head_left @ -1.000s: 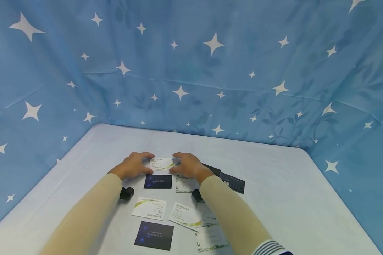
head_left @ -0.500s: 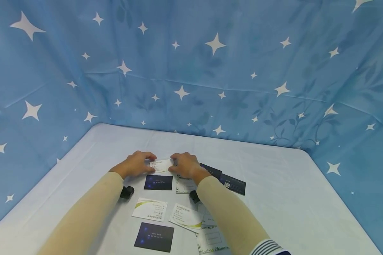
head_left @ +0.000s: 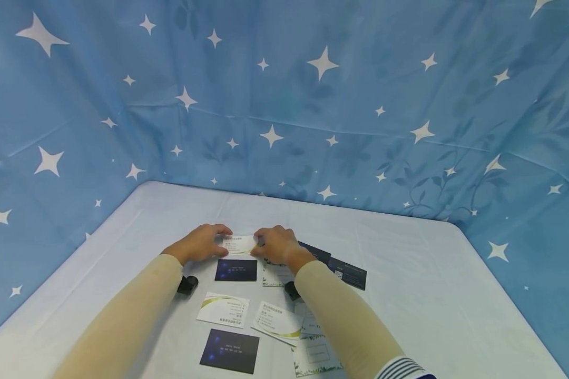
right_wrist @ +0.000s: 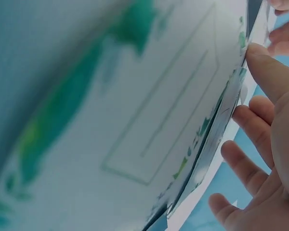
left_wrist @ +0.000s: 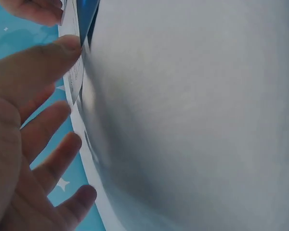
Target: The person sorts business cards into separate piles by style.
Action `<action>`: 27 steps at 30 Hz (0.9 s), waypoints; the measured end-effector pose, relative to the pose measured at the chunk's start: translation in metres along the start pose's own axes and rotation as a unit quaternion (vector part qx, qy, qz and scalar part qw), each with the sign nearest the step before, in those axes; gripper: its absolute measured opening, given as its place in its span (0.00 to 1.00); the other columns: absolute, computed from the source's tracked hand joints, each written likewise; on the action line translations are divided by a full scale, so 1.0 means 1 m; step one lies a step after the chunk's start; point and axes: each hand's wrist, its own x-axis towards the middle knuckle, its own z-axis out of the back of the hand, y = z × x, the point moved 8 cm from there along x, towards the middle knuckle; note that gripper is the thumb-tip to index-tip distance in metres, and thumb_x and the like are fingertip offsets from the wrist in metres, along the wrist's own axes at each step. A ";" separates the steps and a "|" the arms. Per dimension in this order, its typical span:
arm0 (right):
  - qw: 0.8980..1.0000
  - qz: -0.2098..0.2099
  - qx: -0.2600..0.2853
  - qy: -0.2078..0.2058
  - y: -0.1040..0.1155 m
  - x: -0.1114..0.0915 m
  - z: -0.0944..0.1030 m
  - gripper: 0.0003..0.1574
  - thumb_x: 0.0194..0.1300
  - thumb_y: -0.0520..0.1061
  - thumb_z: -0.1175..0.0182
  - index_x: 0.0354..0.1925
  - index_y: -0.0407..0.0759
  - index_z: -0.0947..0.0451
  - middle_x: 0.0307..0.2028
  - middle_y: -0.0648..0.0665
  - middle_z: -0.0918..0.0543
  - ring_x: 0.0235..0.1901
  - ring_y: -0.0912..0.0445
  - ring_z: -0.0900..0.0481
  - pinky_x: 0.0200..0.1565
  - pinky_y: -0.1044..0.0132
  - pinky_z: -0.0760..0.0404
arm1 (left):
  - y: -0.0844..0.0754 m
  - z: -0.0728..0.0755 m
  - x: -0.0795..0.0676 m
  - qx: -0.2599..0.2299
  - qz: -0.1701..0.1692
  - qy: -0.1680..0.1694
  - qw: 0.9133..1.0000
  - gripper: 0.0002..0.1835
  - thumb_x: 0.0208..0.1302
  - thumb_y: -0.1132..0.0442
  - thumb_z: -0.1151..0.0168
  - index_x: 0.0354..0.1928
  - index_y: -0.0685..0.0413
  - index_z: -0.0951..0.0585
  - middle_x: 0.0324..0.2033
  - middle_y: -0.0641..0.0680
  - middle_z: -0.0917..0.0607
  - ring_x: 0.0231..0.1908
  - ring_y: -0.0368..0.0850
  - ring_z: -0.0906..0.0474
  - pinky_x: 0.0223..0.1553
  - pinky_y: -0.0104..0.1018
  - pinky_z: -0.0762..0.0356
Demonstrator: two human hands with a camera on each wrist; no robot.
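A white business card (head_left: 238,244) with a gold curve sits at the far end of the layout, held at its two short ends. My left hand (head_left: 199,243) pinches its left end between thumb and forefinger; in the left wrist view the other fingers (left_wrist: 53,163) spread loosely. At the opposite end, my right hand (head_left: 277,246) grips the card the same way, its fingertips partly covering the gold curve. Just nearer lies a dark blue card (head_left: 235,270). Beside it, a white leaf-bordered card (head_left: 276,275) is partly hidden under the right hand and looms large in the right wrist view.
Nearer on the white table (head_left: 431,295) lie two gold-curved cards (head_left: 223,310), (head_left: 277,322), another dark blue card (head_left: 229,351) and leaf-bordered cards (head_left: 316,358) partly under the right sleeve. Dark cards (head_left: 348,273) overlap right of the right hand. A starry blue curtain (head_left: 284,105) stands behind.
The held card dipped and tilted slightly half a second ago and now lies level again. Both hands have shifted only a little and keep hold of its ends.
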 end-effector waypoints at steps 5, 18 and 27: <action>0.999 0.016 -0.047 -0.006 0.004 -0.001 0.002 0.36 0.65 0.69 0.38 0.67 0.60 0.25 0.58 0.51 0.19 0.60 0.51 0.28 0.63 0.51 0.36 | 0.002 0.003 -0.002 0.005 0.000 -0.003 1.000 0.29 0.60 0.59 0.26 0.63 0.57 0.22 0.64 0.62 0.24 0.66 0.64 0.34 0.65 0.59 0.40; 0.999 0.028 -0.025 0.001 0.000 0.001 -0.001 0.38 0.65 0.68 0.38 0.69 0.59 0.27 0.58 0.49 0.20 0.62 0.51 0.29 0.63 0.51 0.35 | 0.002 0.005 0.001 0.006 -0.024 -0.012 1.000 0.24 0.61 0.63 0.29 0.59 0.59 0.21 0.57 0.59 0.18 0.63 0.63 0.29 0.64 0.59 0.39; 0.997 0.051 -0.061 -0.002 0.007 0.004 -0.001 0.36 0.67 0.68 0.40 0.68 0.58 0.26 0.58 0.50 0.20 0.60 0.51 0.28 0.63 0.51 0.35 | 0.005 0.001 0.001 -0.022 -0.020 0.013 0.999 0.31 0.57 0.58 0.24 0.61 0.58 0.22 0.59 0.59 0.20 0.65 0.60 0.31 0.65 0.57 0.39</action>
